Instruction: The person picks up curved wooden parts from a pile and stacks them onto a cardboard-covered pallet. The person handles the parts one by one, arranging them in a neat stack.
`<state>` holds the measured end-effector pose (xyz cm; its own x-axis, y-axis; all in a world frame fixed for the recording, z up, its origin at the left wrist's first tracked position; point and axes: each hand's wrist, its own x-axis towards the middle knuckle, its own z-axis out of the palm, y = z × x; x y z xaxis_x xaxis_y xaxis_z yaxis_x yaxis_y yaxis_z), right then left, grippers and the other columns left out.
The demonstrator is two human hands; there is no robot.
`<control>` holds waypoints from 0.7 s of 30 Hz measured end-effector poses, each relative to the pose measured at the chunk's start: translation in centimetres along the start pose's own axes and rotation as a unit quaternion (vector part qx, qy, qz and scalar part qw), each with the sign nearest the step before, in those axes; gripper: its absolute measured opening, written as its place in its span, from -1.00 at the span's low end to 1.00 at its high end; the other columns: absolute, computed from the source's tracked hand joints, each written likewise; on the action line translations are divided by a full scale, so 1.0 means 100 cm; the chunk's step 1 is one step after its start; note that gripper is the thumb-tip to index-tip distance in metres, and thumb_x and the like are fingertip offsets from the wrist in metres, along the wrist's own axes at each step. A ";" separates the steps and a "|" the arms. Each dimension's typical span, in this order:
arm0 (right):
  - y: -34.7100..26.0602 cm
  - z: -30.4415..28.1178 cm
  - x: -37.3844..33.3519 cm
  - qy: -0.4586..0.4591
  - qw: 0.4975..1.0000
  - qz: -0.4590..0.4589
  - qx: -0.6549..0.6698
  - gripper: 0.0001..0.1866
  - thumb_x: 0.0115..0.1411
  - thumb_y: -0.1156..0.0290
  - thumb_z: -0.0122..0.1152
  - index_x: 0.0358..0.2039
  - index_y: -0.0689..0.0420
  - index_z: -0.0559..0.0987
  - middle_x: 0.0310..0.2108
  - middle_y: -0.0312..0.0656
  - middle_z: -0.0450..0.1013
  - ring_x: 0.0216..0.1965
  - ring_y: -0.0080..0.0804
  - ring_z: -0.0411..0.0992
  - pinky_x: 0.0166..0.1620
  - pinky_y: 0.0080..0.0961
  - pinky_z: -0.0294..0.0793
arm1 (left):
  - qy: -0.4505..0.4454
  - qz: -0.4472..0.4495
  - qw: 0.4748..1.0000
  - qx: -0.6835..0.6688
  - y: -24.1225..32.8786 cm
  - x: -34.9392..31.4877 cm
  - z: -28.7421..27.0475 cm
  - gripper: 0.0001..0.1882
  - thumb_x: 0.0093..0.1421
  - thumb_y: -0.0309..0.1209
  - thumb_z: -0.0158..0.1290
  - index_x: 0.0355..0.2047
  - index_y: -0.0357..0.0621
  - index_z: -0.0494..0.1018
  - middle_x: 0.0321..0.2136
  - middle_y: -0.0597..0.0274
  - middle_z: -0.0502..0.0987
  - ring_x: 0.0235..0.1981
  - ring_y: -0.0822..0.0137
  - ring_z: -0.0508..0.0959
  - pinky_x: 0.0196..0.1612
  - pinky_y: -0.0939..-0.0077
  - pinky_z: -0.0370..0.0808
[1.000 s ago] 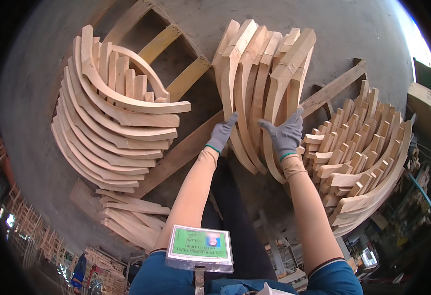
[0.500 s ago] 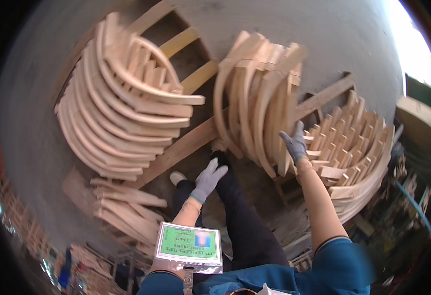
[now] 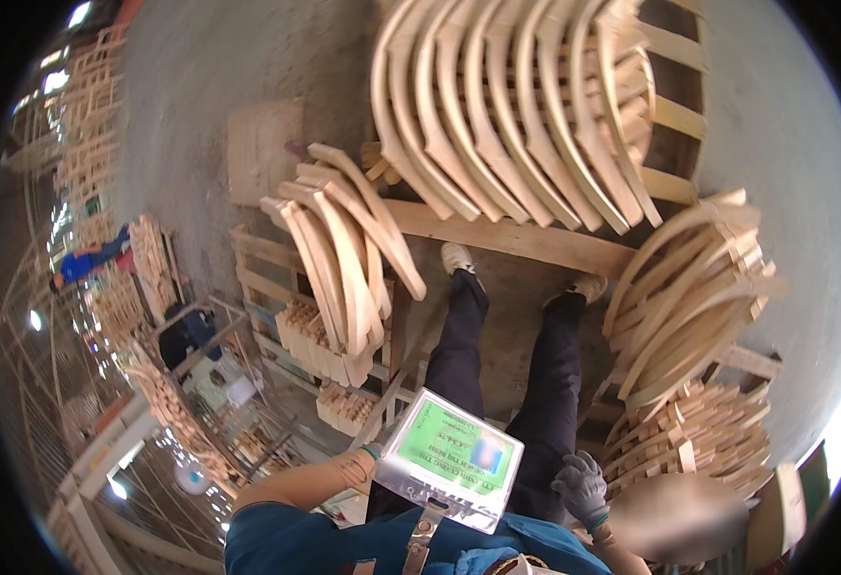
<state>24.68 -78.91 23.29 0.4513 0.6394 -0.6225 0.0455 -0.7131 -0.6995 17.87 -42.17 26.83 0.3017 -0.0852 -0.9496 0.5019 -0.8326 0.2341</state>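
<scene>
Green printed badge [image 3: 454, 450] hides left hand (can't tell); right hand [image 3: 581, 487] seems empty, half-curled

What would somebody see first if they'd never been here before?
Probably the big stack of curved wood, fanned out like ribs at the top, right of centre. Next might be the bright green badge, tilted near the bottom middle. The grey-gloved right hand is just to its right, while the left hand is mostly hidden behind it.
</scene>
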 end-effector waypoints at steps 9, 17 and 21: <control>-0.087 -0.037 0.012 -0.401 0.908 0.118 0.024 -0.78 0.07 0.28 0.07 -0.30 0.03 0.57 -0.35 -0.03 0.50 -0.30 -0.04 0.47 -0.23 -0.21 0.45 | 0.019 -0.094 0.988 -0.124 -0.109 -0.092 0.014 -0.35 0.12 -0.01 -0.04 0.10 -0.18 0.25 0.06 -0.09 0.30 0.08 -0.16 0.19 0.14 0.04 0.07; -0.115 -0.074 0.053 -0.421 0.900 0.094 0.058 -0.74 0.12 0.21 0.08 -0.21 -0.01 0.55 -0.33 -0.06 0.51 -0.27 -0.07 0.49 -0.18 -0.23 0.46 | 0.077 -0.126 0.981 -0.130 -0.138 -0.057 0.014 -0.42 0.15 -0.08 -0.04 0.07 -0.23 0.28 0.01 -0.10 0.34 0.02 -0.11 0.26 0.10 0.13 0.15; -0.027 -0.077 0.054 -0.474 0.829 0.124 0.271 -0.65 0.20 0.22 0.08 -0.10 0.17 0.51 -0.16 -0.09 0.49 -0.10 -0.30 0.44 -0.04 -0.37 0.41 | 0.153 -0.138 0.971 -0.123 -0.154 0.009 0.008 -0.45 0.17 -0.12 -0.05 0.05 -0.25 0.29 -0.01 -0.11 0.36 -0.01 -0.09 0.29 0.07 0.18 0.19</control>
<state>33.81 -75.77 24.54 -0.5271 0.6142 -0.5874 -0.4671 -0.7867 -0.4035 9.73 -29.84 22.17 0.3369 0.3203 -0.8854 0.7648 -0.6416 0.0589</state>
